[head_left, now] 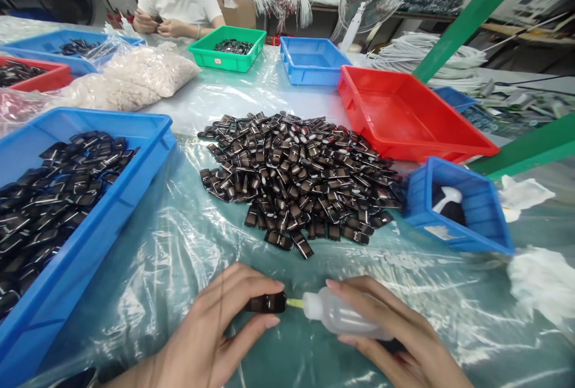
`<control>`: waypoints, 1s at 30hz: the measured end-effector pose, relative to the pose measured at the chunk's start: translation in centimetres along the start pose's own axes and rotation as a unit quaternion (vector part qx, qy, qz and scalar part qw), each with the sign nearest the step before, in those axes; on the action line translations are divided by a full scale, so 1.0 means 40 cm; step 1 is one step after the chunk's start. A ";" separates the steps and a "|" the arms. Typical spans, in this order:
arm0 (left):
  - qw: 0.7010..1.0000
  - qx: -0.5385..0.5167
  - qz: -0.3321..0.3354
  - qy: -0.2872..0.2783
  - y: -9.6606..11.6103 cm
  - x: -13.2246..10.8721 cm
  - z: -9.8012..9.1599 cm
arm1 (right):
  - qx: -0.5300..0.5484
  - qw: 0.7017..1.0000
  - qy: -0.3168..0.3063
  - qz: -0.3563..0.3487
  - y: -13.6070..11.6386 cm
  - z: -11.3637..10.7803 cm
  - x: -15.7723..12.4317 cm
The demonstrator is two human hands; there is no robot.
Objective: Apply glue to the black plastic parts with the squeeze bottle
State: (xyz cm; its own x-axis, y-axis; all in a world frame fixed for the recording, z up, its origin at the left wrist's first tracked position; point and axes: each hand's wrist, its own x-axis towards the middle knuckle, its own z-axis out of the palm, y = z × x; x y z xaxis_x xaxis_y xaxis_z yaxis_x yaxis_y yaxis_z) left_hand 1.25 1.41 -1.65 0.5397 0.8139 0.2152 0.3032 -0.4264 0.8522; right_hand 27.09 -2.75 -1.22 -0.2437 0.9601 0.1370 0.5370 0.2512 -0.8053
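Note:
Between the thumb and fingers of my left hand (220, 322) is a small dark, glossy plastic piece (269, 302), held flat above the table. My right hand (395, 328) grips a translucent white squeeze bottle (344, 313) lying on its side. Its thin yellowish nozzle (295, 303) points left and meets the end of the dark piece; whether they touch or just line up I cannot tell. Beyond both hands lies a large heap of similar dark pieces (296, 178) on the plastic-covered table (179, 244).
A blue tray (112, 196) of dark pieces stands at left. At right are a small blue bin (471, 232) with a white scoop, a red tray (404, 112) and crumpled white tissue (543, 286). Across the table sits a person (179, 11) behind a green tray (227, 61).

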 end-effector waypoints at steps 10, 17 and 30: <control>0.998 0.028 -0.048 0.028 -0.003 -0.008 0.014 | -0.022 0.999 -0.024 -0.023 0.018 -0.005 0.000; 0.995 0.037 -0.088 -0.001 0.008 -0.016 0.005 | -0.048 0.998 -0.017 -0.038 0.016 -0.007 0.002; 0.993 0.003 -0.114 0.002 -0.002 -0.015 0.007 | -0.082 0.994 -0.052 -0.042 0.016 -0.023 0.004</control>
State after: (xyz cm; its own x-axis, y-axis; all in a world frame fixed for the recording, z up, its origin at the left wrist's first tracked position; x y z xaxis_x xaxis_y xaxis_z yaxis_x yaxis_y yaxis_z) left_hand 1.10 0.85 -1.99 0.4529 0.8914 0.0193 0.4218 -0.2333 0.8761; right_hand 28.14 -2.33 -1.17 -0.3698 0.9196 0.1328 0.6333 0.3540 -0.6882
